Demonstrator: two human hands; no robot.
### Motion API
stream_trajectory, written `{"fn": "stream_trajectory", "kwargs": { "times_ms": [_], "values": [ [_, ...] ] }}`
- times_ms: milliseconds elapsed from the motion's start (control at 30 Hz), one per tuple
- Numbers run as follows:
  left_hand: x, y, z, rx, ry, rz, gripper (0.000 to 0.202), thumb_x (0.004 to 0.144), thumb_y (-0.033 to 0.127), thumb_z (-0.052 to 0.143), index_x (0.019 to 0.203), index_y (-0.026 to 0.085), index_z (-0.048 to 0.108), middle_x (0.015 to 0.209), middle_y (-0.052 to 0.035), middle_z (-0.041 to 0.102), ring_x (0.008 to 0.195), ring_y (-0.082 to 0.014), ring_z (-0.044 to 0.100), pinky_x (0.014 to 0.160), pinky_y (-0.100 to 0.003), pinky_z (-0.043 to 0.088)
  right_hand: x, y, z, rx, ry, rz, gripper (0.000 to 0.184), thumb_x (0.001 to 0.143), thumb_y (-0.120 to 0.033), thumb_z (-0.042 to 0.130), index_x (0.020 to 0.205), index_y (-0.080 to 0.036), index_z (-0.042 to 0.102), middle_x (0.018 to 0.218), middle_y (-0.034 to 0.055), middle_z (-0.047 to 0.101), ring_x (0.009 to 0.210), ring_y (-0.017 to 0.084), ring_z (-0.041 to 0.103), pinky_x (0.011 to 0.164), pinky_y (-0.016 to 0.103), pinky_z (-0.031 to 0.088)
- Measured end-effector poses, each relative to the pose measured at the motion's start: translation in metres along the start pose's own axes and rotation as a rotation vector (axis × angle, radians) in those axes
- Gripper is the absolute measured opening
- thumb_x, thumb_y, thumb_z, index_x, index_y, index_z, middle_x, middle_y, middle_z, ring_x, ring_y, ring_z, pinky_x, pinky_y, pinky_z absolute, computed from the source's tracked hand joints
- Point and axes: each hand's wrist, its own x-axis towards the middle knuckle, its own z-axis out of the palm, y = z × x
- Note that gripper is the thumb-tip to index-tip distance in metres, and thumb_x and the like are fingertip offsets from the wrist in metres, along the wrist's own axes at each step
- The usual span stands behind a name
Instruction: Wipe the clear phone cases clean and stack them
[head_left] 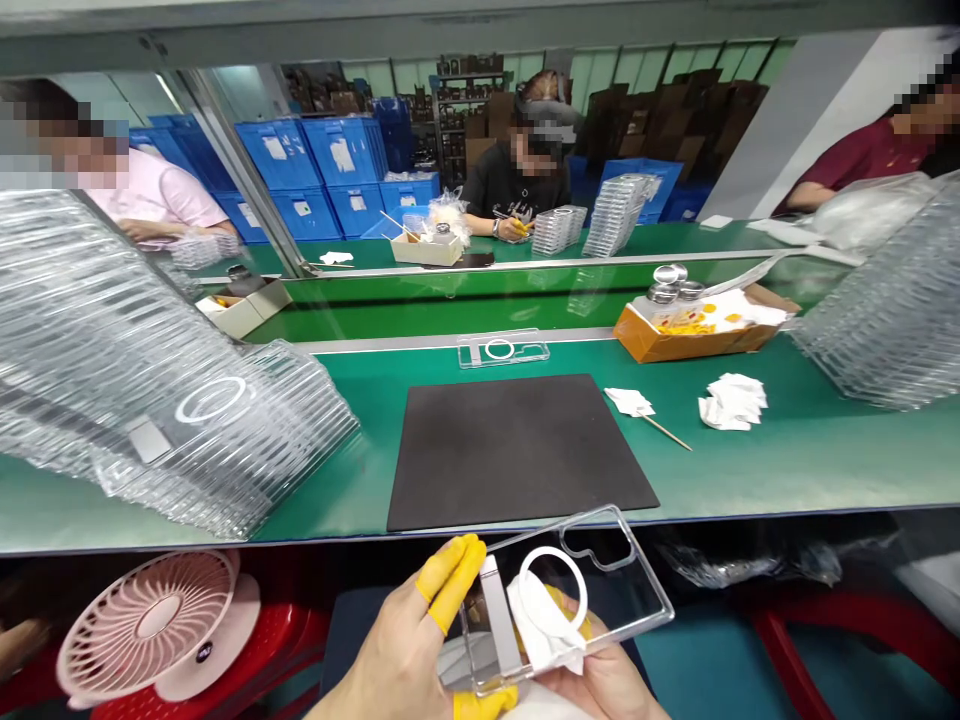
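Note:
A clear phone case [611, 585] with a white ring and a pale strip is held up just in front of the table edge. My left hand [401, 635], in yellow finger cots, grips its left end between fingers and thumb. Beneath the case is my right hand [611, 680], its fingers closed on a white wipe [541, 630] against the case. A yellow finger cot of that hand shows through the clear plastic; the other right fingertips are partly hidden.
A black mat [517, 450] lies on the green table [345, 380], with another clear case [525, 349] behind it. Stacked cases [202, 440] rise at left, more [892, 310] at right. An orange box [645, 340], crumpled wipes [733, 402], a wipe-wrapped stick [667, 432] and a pink fan [157, 620] are nearby.

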Motion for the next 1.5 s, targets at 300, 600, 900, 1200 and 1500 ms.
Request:
{"fn": "stream_trajectory", "kwargs": {
  "times_ms": [300, 600, 900, 1200, 1500],
  "values": [
    [-0.008, -0.008, 0.000, 0.039, -0.018, -0.054, 0.089, 0.085, 0.056, 0.062, 0.151, 0.011, 0.023, 0.127, -0.0193, 0.062, 0.110, -0.0321, 0.066, 0.088, -0.033, 0.059, -0.005, -0.041, -0.037, -0.112, 0.405, -0.259, 0.031, 0.063, -0.038, 0.084, 0.086, -0.020, 0.074, 0.092, 0.0062, 0.073, 0.087, 0.022, 0.067, 0.080, 0.035, 0.056],
    [-0.014, -0.017, 0.003, 0.030, -0.092, -0.085, 0.084, 0.083, 0.052, 0.067, 0.148, 0.012, 0.032, 0.135, -0.0207, 0.055, 0.108, -0.0340, 0.067, 0.087, -0.035, 0.060, -0.014, -0.078, -0.018, -1.220, 0.483, -1.068, 0.020, 0.080, -0.021, 0.070, 0.100, -0.025, 0.074, 0.097, 0.0064, 0.066, 0.089, 0.020, 0.062, 0.077, 0.033, 0.053],
    [-0.009, -0.021, -0.001, 0.124, -0.096, -0.064, 0.074, 0.083, 0.052, 0.065, 0.141, 0.013, 0.040, 0.121, -0.0171, 0.065, 0.097, -0.0287, 0.072, 0.081, -0.029, 0.062, -0.046, -0.088, -0.012, -1.680, 0.052, -1.175, 0.033, 0.082, -0.001, 0.055, 0.106, -0.020, 0.067, 0.090, 0.0058, 0.061, 0.087, 0.019, 0.056, 0.074, 0.033, 0.051],
    [-0.001, -0.017, -0.002, 0.141, -0.080, -0.033, 0.077, 0.080, 0.053, 0.067, 0.135, 0.005, 0.044, 0.122, -0.0230, 0.064, 0.103, -0.0295, 0.070, 0.087, -0.031, 0.059, -0.013, -0.079, 0.037, -1.693, -0.122, -1.221, 0.026, 0.088, -0.010, 0.051, 0.103, -0.021, 0.069, 0.086, 0.0048, 0.065, 0.086, 0.019, 0.056, 0.079, 0.038, 0.046],
    [0.006, -0.016, -0.005, 0.089, -0.101, -0.053, 0.084, 0.076, 0.052, 0.071, 0.140, 0.007, 0.041, 0.120, -0.0213, 0.065, 0.106, -0.0315, 0.068, 0.089, -0.032, 0.058, -0.012, -0.082, 0.024, -1.795, -0.010, -1.274, 0.028, 0.084, -0.004, 0.053, 0.105, -0.017, 0.066, 0.089, 0.0074, 0.063, 0.092, 0.022, 0.055, 0.087, 0.044, 0.042]
  ]
}}
